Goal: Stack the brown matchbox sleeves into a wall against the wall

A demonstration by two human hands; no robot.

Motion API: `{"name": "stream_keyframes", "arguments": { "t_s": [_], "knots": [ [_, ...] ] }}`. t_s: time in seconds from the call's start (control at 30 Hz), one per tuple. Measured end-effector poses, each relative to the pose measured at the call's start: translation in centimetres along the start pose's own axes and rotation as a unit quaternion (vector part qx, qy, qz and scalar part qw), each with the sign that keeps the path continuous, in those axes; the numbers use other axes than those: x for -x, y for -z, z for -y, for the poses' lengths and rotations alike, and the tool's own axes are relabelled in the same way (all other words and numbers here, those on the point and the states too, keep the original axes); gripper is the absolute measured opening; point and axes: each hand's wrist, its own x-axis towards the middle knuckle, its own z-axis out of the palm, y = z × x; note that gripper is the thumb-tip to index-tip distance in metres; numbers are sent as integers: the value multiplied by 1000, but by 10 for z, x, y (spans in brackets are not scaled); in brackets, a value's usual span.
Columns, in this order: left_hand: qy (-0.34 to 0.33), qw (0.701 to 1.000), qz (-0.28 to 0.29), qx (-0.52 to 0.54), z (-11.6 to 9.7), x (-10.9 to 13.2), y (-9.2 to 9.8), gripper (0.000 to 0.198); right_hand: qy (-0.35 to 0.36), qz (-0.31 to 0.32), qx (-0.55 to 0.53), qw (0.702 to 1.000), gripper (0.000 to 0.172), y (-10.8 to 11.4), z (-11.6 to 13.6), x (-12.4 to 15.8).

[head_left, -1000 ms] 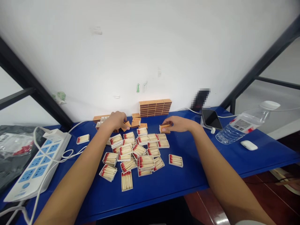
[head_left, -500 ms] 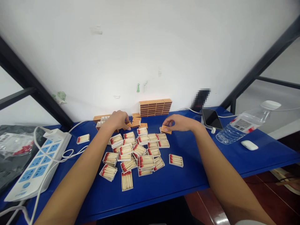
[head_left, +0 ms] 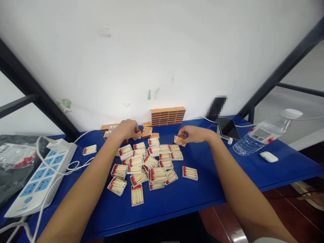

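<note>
My left hand (head_left: pixel 129 130) is closed on an orange matchbox sleeve (head_left: pixel 137 135) at the back left of the blue table. Several orange matchbox sleeves (head_left: pixel 147 131) lie just right of it, and an open group of sleeves (head_left: pixel 108 132) is partly hidden behind the wrist. To the right, my right hand (head_left: pixel 189 133) pinches an orange matchbox (head_left: pixel 179 139), held tilted near the tabletop. Between my arms, a heap of matchbox trays (head_left: pixel 158 174) full of red-tipped matches covers the middle. One filled tray (head_left: pixel 190 173) lies apart on the right.
A neat stack of matchboxes (head_left: pixel 167 116) stands against the wall. On the right are a phone (head_left: pixel 228 128), a plastic bottle (head_left: pixel 263 136) and a white earbud case (head_left: pixel 269 156). A power strip (head_left: pixel 42 180) with white cables lies left, near another filled tray (head_left: pixel 89 150).
My right hand has shifted slightly to the right and tipped its matchbox up from the tabletop. The left hand has barely moved.
</note>
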Motion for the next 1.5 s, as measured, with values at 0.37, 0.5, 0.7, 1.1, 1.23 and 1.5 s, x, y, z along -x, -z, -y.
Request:
{"name": "stream_keyframes", "arguments": {
  "t_s": [0.37, 0.5, 0.7, 1.1, 1.23, 1.5],
  "knots": [
    [6, 1000, 4, -15, -2, 5, 7, 23, 96, -88, -48, 990, 45, -8, 31, -25],
    [-50, 998, -29, 31, 6, 2, 8, 29, 100, -69, -55, 991, 52, 2, 47, -46],
    [-107, 988, -29, 106, 12, -3, 6, 50, 94, 76, -72, 990, 56, 10, 56, -78],
    [-118, 985, 67, 106, 0, -5, 4, 41, 44, 142, -106, 983, 55, 5, 66, -97],
    [-116, 986, 63, 99, 0, -5, 3, 46, 48, 138, -119, 982, 58, 1, 63, -98],
    [-116, 985, 55, 117, 3, -7, 1, 55, 90, 100, -122, 983, 61, -1, 56, -103]
  ]
}}
